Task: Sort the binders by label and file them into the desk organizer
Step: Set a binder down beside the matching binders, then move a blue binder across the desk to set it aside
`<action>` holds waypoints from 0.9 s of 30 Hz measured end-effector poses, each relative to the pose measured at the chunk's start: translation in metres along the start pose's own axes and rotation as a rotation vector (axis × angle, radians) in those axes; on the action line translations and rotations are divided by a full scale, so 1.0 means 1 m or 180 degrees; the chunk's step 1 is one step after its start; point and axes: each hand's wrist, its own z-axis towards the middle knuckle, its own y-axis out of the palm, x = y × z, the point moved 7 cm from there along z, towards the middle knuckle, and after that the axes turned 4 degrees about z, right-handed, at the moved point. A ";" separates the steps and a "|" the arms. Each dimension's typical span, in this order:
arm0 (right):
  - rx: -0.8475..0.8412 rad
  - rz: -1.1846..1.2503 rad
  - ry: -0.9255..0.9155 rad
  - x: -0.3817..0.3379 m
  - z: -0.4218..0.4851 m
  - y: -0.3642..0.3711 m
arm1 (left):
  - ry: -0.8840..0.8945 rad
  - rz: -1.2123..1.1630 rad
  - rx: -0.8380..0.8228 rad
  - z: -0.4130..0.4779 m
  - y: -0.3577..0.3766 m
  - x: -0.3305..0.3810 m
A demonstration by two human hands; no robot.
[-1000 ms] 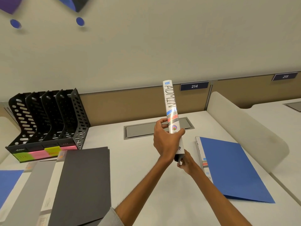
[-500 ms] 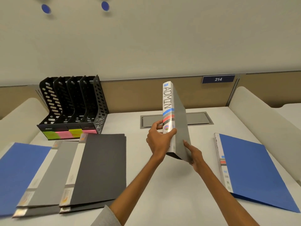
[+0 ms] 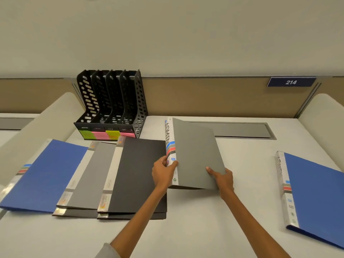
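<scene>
Grey matte binder (image 3: pixel 195 155) — thin, white-spined — fingers of left hand (image 3: pixel 162 174) and right hand (image 3: pixel 224 178) clamped on it.

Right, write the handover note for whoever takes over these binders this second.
Left hand grips the spine of the grey ADMIN binder. Right hand pinches its cover's near corner.
The binder is held tilted low over the desk.
The left blue binder, light grey binder and dark grey binder overlap at left. The right blue binder lies apart.
The desk organizer stands back left with sticky notes on its front. Its slots look empty.
Done: nothing filed.
Left: sort by label, then file all.
</scene>
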 end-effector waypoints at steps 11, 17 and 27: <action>0.0307 -0.1658 -0.0288 0.014 -0.026 0.055 | -0.0222 0.1042 0.0044 0.018 -0.041 -0.062; 0.0369 -0.2137 -0.0831 0.019 -0.038 0.066 | -0.0139 0.1352 0.0035 0.014 -0.043 -0.067; 0.0149 -0.2096 -0.1090 0.011 -0.035 0.052 | 0.0289 0.1206 0.0029 -0.005 -0.006 -0.043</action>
